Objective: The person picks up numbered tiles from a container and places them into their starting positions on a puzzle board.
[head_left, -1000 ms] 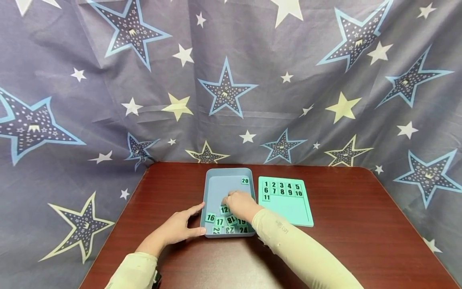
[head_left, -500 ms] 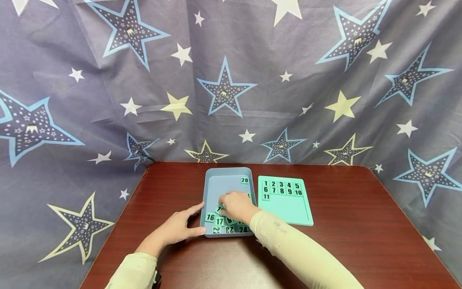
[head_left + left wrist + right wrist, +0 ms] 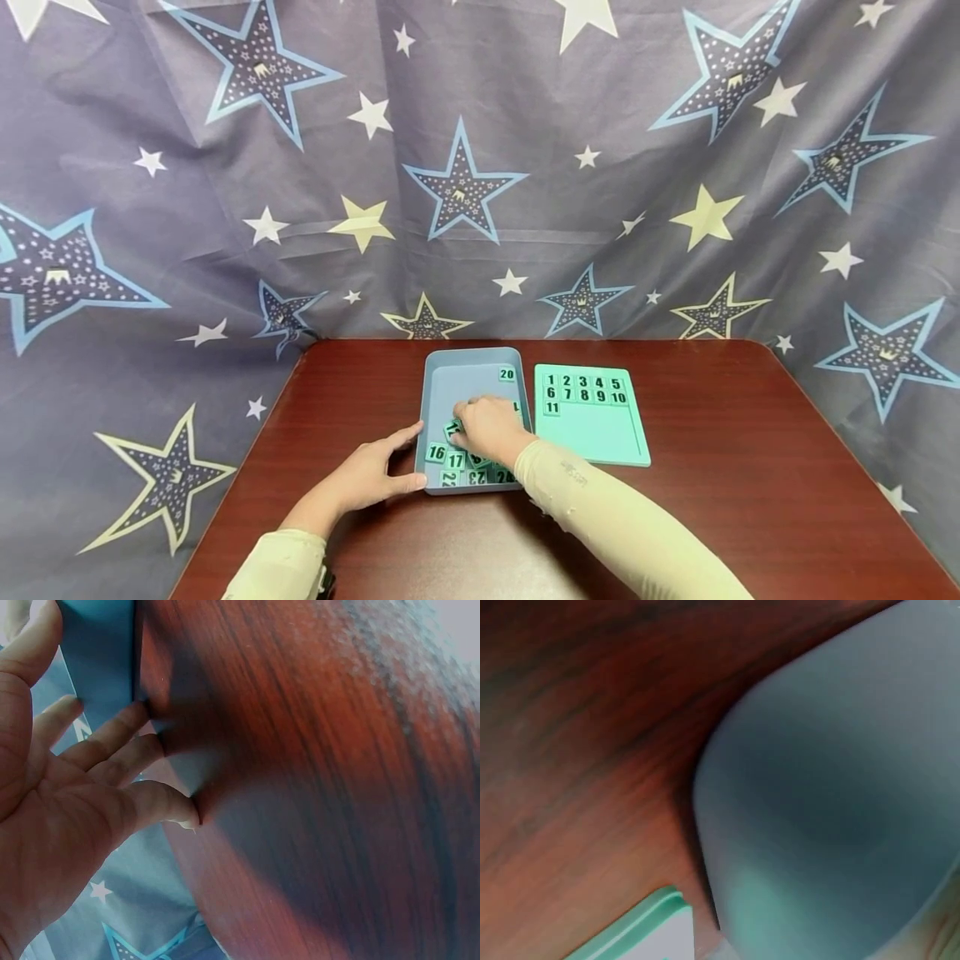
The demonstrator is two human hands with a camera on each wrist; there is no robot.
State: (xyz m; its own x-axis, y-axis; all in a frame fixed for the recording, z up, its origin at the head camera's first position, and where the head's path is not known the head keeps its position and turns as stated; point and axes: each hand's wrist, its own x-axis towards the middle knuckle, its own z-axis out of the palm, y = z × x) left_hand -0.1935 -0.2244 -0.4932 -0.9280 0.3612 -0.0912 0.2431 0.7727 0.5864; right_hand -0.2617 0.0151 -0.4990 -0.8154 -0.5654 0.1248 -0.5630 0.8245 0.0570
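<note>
The left hand (image 3: pixel 363 475), with fingers extended and spread, is placed against the tray's left wall, nothing being gripped. In the blue-grey tray (image 3: pixel 465 385), tile 16 (image 3: pixel 436 452) is positioned just beside a tilted numbered tile (image 3: pixel 452 429), which is pinched by the curled right hand (image 3: pixel 491 427). Rightward, the green board (image 3: pixel 590 435), fitted with tiles 1 to 11 (image 3: pixel 584 395), is laid on the surface (image 3: pixel 720 467).

Booth-like setting: starry curtain (image 3: pixel 480 265), table (image 3: pixel 735 467)

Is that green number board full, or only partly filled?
Only partly filled: tiles 1 to 11 sit in the upper rows of the green board, with bare space below.
</note>
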